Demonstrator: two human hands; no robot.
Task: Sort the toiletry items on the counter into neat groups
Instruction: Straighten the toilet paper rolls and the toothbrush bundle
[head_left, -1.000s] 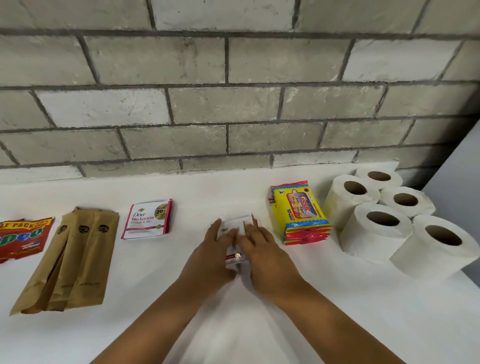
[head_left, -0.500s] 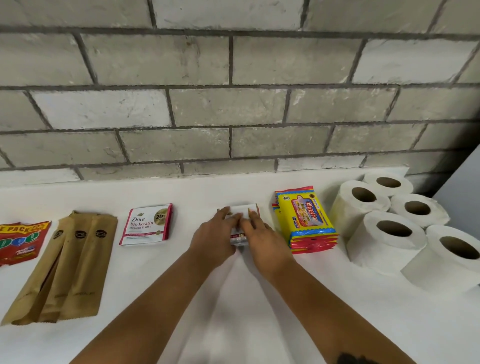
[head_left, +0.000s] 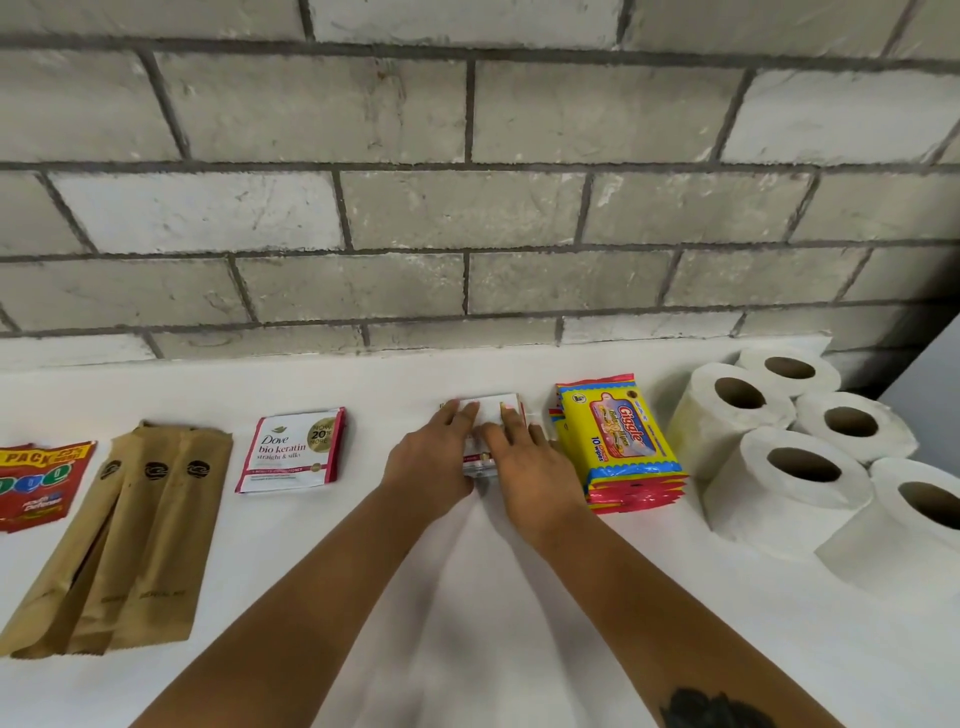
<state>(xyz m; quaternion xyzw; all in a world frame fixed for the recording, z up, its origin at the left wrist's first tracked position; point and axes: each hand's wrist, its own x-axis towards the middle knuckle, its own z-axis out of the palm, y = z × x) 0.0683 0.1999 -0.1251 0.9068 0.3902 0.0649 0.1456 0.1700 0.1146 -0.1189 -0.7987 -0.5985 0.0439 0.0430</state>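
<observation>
- Two hands are laid side by side on a small white packet (head_left: 488, 415) near the middle of the white surface (head_left: 467, 597), between the Dove sachets (head_left: 293, 449) and the yellow Giggle wipes packs (head_left: 621, 441).
- The left hand (head_left: 434, 460) is rested flat on the packet's left part, with fingers held nearly straight and close together.
- The right hand (head_left: 527, 467) is placed over the packet's right part, fingers extended toward the wall; whether the thumbs are tucked round the packet's edges cannot be told.
- Compared with half a second ago, both hands and the packet are seen a little farther from the body and closer to the brick wall (head_left: 467, 208); the packet now lies roughly level with the wipes packs' far end.
- Most of the packet is covered by the hands; only its white far end and a strip with red print between the hands are shown, and the print is too small to read.
- Three brown paper pouches (head_left: 130, 530) are fanned at the left, overlapping one another.
- A red pack (head_left: 39, 483) is cut off by the left edge.
- Five toilet rolls (head_left: 789, 447) are clustered at the right, the nearest one partly cut off by the frame.
</observation>
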